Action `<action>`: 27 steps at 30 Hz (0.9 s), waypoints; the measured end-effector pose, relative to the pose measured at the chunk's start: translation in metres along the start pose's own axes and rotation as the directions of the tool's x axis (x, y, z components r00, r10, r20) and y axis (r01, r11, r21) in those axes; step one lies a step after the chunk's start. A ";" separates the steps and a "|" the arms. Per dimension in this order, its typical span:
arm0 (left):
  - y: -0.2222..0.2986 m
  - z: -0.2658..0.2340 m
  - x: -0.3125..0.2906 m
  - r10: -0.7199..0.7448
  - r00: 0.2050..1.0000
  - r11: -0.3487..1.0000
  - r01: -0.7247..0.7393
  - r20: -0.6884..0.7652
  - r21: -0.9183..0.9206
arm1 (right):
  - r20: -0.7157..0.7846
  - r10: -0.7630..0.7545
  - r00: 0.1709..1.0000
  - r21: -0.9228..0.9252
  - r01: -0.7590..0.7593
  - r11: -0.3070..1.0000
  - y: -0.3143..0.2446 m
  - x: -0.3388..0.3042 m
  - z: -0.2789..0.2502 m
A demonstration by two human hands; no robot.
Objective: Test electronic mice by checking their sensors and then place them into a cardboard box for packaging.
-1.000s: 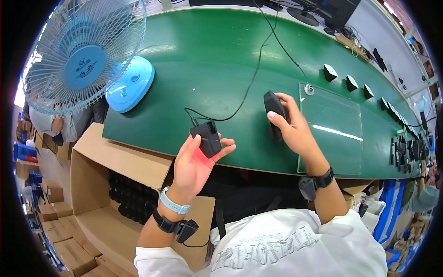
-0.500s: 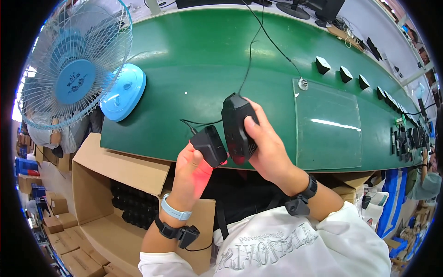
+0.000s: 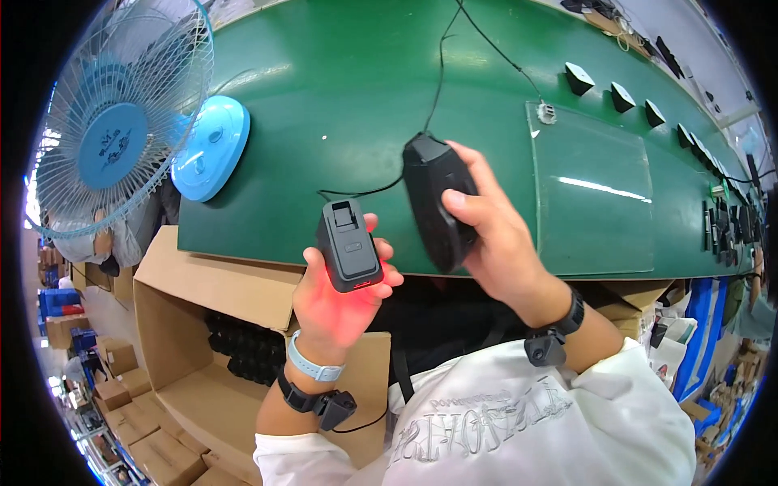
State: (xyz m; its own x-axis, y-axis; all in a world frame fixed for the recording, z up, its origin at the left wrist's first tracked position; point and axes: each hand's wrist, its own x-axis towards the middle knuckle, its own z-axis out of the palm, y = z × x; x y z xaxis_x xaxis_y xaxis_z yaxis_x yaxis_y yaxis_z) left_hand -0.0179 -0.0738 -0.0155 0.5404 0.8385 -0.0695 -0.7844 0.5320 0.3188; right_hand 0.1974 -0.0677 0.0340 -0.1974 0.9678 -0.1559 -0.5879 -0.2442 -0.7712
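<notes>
1. White sweatshirt, lower centre of the frame; grey printed lettering across the chest; both forearms rise from it.
2. Left hand, centre of the frame, palm up; fingers curled around a small black handheld scanner, thumb along its left side, fingertips showing at its right edge; red light glows on the palm beneath the device; pale blue band and a black strap with a small module on the wrist.
3. Right hand, right of centre; fingers wrapped over the top and thumb pressed on the near side of a black computer mouse, held tilted above the near table edge, just right of the scanner, the two not touching; black strap with a small module on the wrist.
4. Thin black cable, running from the mouse up the table to the top of the frame.
5. Open cardboard box, lower left, under the table edge; dark items inside, too shadowed to identify.
6. Green table, filling the upper centre.
7. Clear plastic sheet, flat on the table, right of the mouse.
8. Blue fan, upper left; round base resting on the table's left end.
9. Three small black wedge-shaped parts, upper right, in a row on the table.
</notes>
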 end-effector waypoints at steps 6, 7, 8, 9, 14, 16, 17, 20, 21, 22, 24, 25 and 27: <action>-0.001 0.007 -0.003 -0.009 1.000 0.987 0.009 -0.001 -0.160 | 0.122 -0.278 0.953 -0.841 0.248 0.481 -0.010 0.003 -0.033; -0.002 0.008 -0.004 -0.006 1.000 0.989 0.003 -0.017 -0.149 | 0.154 -0.336 0.929 -0.892 0.277 0.357 -0.007 0.003 -0.037; -0.003 0.009 -0.004 -0.003 1.000 0.989 0.001 -0.015 -0.150 | 0.162 -0.322 0.933 -0.890 0.279 0.360 -0.006 0.003 -0.041; -0.003 0.009 -0.005 -0.005 1.000 0.986 0.001 -0.023 -0.164 | 0.158 -0.345 0.925 -0.926 0.261 0.274 -0.004 0.002 -0.044; -0.002 0.010 -0.004 -0.004 1.000 0.989 0.001 -0.021 -0.150 | 0.160 -0.378 0.912 -0.977 0.201 0.072 0.005 0.003 -0.056; -0.003 0.011 -0.001 -0.009 1.000 0.988 0.007 -0.013 -0.152 | 0.131 -0.375 0.918 -0.964 0.206 0.168 0.007 0.004 -0.058; -0.004 0.011 0.002 0.021 0.999 1.000 -0.021 0.039 0.004 | 0.128 -0.376 0.918 -0.965 0.203 0.166 0.007 0.004 -0.058; -0.008 0.012 0.008 0.095 0.995 0.922 -0.084 -0.009 0.379 | 0.075 -0.404 0.912 -0.914 0.225 0.339 0.011 0.008 -0.058; -0.009 0.013 0.011 0.164 0.982 0.826 -0.085 -0.094 0.557 | 0.137 -0.430 0.893 -0.955 0.234 0.182 0.013 0.010 -0.058; -0.010 0.014 0.013 0.175 0.981 0.805 -0.092 -0.087 0.585 | 0.203 -0.444 0.873 -0.972 0.236 0.019 0.013 0.013 -0.057; -0.007 0.015 0.016 0.094 0.987 0.852 -0.010 -0.133 0.524 | 0.247 -0.474 0.845 -0.967 0.249 -0.061 0.013 0.018 -0.056; -0.006 0.016 0.017 0.091 0.978 0.854 0.020 -0.186 0.520 | 0.254 -0.457 0.852 -0.967 0.227 -0.115 0.012 0.019 -0.055; -0.004 0.017 0.017 0.048 0.987 0.850 0.039 -0.151 0.526 | 0.329 -0.481 0.813 -0.942 0.251 -0.222 0.009 0.017 -0.051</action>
State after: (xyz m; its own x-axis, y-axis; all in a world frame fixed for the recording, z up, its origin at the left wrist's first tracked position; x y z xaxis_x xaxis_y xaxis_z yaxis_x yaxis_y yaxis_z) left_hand -0.0006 -0.0639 -0.0019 0.4499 0.8712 -0.1965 -0.4851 0.4231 0.7653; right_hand 0.2287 -0.0502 -0.0074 -0.1363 0.8840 0.4471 0.8202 0.3538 -0.4495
